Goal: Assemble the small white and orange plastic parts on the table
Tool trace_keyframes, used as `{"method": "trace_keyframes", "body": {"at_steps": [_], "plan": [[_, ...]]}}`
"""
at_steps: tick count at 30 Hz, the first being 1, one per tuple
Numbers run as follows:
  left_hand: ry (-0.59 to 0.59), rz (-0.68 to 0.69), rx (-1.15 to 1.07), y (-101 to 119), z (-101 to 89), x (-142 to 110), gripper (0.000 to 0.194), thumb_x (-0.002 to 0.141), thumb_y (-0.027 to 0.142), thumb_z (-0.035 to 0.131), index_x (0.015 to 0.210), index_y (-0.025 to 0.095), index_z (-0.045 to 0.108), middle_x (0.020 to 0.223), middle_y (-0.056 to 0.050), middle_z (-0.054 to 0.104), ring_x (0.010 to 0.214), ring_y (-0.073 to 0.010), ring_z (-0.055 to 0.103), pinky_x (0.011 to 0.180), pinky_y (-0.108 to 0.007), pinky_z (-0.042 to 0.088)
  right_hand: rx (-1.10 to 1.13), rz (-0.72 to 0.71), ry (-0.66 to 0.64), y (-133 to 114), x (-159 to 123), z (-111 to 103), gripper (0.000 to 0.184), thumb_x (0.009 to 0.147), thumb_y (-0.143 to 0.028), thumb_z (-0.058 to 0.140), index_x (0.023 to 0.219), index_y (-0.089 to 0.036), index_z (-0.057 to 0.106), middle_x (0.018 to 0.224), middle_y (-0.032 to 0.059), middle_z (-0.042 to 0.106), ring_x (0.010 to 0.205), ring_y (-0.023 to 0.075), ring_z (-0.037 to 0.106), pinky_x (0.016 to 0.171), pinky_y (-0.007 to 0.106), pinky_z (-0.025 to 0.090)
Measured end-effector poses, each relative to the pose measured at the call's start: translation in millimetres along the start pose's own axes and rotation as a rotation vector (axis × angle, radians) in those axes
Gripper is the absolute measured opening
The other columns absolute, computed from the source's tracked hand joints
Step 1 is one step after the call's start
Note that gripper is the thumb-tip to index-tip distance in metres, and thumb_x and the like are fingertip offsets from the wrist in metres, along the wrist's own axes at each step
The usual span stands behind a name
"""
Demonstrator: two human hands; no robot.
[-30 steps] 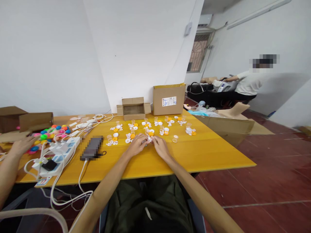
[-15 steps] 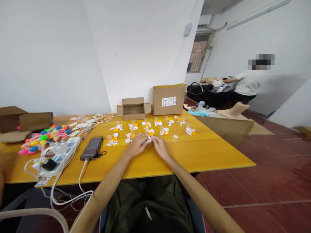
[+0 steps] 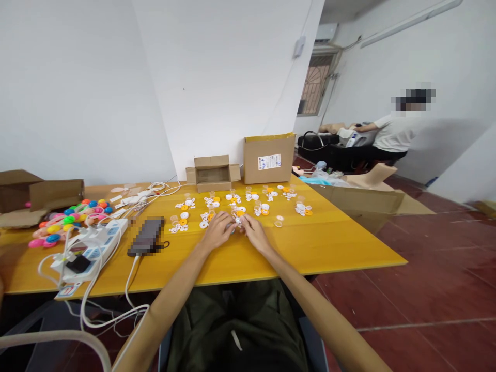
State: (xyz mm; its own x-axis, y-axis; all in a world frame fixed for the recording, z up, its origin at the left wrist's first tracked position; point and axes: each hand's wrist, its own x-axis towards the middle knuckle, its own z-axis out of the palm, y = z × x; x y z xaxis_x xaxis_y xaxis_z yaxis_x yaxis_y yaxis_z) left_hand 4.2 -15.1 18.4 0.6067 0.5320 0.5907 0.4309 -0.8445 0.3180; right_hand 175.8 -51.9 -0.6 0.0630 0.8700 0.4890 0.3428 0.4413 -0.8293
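Note:
My left hand (image 3: 217, 231) and my right hand (image 3: 253, 233) rest together on the yellow table (image 3: 329, 243), fingertips meeting over a small white piece (image 3: 237, 221). Both hands are curled in a pinch around it. Just beyond my fingers lie several small groups of white, orange and clear plastic parts (image 3: 240, 202), set out in rows. A clear little cup (image 3: 278, 221) stands to the right of my right hand.
An open small cardboard box (image 3: 212, 173) and a taller closed box (image 3: 269, 158) stand at the table's back edge. A dark phone (image 3: 146, 236), a white power strip (image 3: 93, 249) with cables, and colourful balls (image 3: 73, 214) lie left. A person (image 3: 391, 135) bends over at the far right.
Another person's arm and hand at the left edge, reaching toward the colourful balls, has pulled out of view. My own hands stay in the same place, fingers shifting slightly.

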Motion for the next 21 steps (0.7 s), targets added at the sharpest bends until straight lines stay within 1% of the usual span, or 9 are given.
{"method": "trace_keyframes", "body": {"at_steps": [4,7,11,15,18,20,21], "plan": [[-0.053,0.024,0.014,-1,0.5,0,0.027,0.103,0.030,0.044,0.091,0.024,0.067,0.088,-0.006,0.066,0.095,-0.0243,0.056,0.091,-0.041,0.047,0.045,0.062,-0.040,7,0,4,0.045,0.095,-0.061,0.046,0.071,-0.025,0.056,0.059,-0.0018,0.061,0.049,0.0152,0.054,0.049,0.027,0.048],[-0.070,0.042,0.034,-2,2.5,-1,0.025,0.102,0.026,0.044,0.090,0.023,0.066,0.089,-0.006,0.066,0.096,-0.0244,0.056,0.090,-0.041,0.048,0.021,0.075,-0.037,10,1,4,0.039,0.093,-0.055,0.049,0.071,-0.024,0.058,0.062,-0.0010,0.064,0.053,0.0170,0.059,0.052,0.028,0.051],[-0.018,0.016,0.049,-3,4.9,-1,0.023,0.102,0.023,0.044,0.093,0.023,0.065,0.092,-0.007,0.066,0.097,-0.0242,0.057,0.089,-0.040,0.048,-0.077,0.020,-0.006,10,1,2,0.030,0.092,-0.044,0.052,0.071,-0.024,0.060,0.066,0.0010,0.067,0.059,0.0193,0.062,0.060,0.031,0.053],[0.052,-0.037,0.040,-4,4.7,-1,0.025,0.103,0.022,0.041,0.099,0.024,0.066,0.096,-0.007,0.067,0.099,-0.0242,0.059,0.089,-0.040,0.049,-0.205,0.000,0.052,10,-1,1,0.020,0.090,-0.034,0.054,0.076,-0.024,0.065,0.077,0.0041,0.072,0.071,0.0226,0.066,0.072,0.036,0.054],[0.082,-0.056,0.035,-5,5.0,-1,0.024,0.102,0.021,0.042,0.101,0.023,0.066,0.097,-0.007,0.067,0.100,-0.0242,0.059,0.090,-0.040,0.049,-0.340,-0.069,0.133,5,-1,-2,0.015,0.088,-0.027,0.055,0.079,-0.025,0.067,0.085,0.0067,0.071,0.083,0.0258,0.066,0.081,0.041,0.054],[0.093,-0.064,0.036,-6,5.6,-2,0.023,0.102,0.022,0.042,0.099,0.024,0.065,0.097,-0.007,0.067,0.100,-0.0242,0.059,0.090,-0.040,0.049,-0.407,-0.172,0.184,-5,-6,-5,0.014,0.089,-0.026,0.056,0.084,-0.025,0.068,0.090,0.0089,0.071,0.090,0.0273,0.064,0.087,0.043,0.053],[0.097,-0.070,0.037,-7,6.0,-2,0.024,0.102,0.022,0.042,0.099,0.024,0.065,0.097,-0.007,0.067,0.100,-0.0241,0.059,0.090,-0.040,0.049,-0.420,-0.228,0.180,-12,-11,-6,0.014,0.091,-0.026,0.055,0.086,-0.025,0.068,0.092,0.0098,0.070,0.092,0.0273,0.063,0.088,0.043,0.052]]}}
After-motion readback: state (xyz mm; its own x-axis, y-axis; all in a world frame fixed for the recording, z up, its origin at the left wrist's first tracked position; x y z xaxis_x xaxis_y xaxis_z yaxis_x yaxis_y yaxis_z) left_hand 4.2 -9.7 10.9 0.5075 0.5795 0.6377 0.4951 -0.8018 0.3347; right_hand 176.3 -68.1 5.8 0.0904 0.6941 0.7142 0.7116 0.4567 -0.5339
